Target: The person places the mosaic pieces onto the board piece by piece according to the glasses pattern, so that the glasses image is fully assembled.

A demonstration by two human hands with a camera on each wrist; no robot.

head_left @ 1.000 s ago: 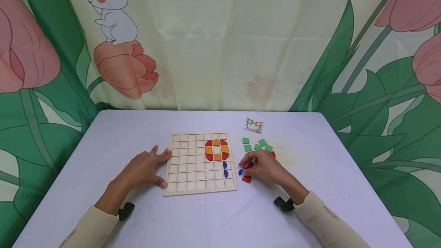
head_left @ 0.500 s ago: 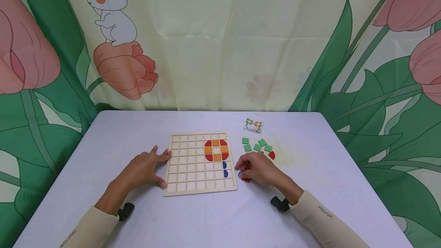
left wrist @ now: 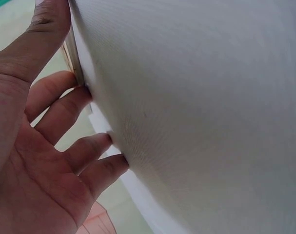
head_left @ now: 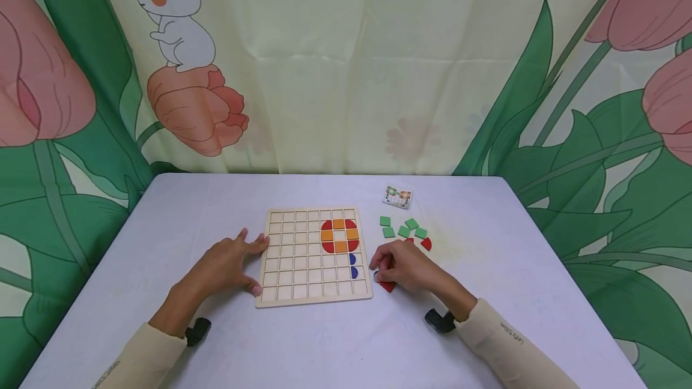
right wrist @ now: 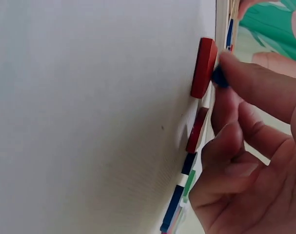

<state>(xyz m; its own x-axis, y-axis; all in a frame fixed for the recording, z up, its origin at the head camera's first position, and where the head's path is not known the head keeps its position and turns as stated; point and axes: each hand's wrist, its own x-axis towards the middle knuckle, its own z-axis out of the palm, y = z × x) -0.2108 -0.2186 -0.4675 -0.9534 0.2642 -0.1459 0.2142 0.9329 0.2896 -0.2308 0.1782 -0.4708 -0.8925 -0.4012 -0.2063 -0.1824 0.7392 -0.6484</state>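
Two hands (head_left: 223, 264) (head_left: 409, 264): left against gridded board (head_left: 300, 263), right with blue piece (right wrist: 219, 78).

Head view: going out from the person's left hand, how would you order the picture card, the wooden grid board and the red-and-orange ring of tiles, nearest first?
1. Wooden grid board: its left edge touches the left hand.
2. Red-and-orange ring of tiles: on the board's right half.
3. Picture card: off the board, past its far right corner.
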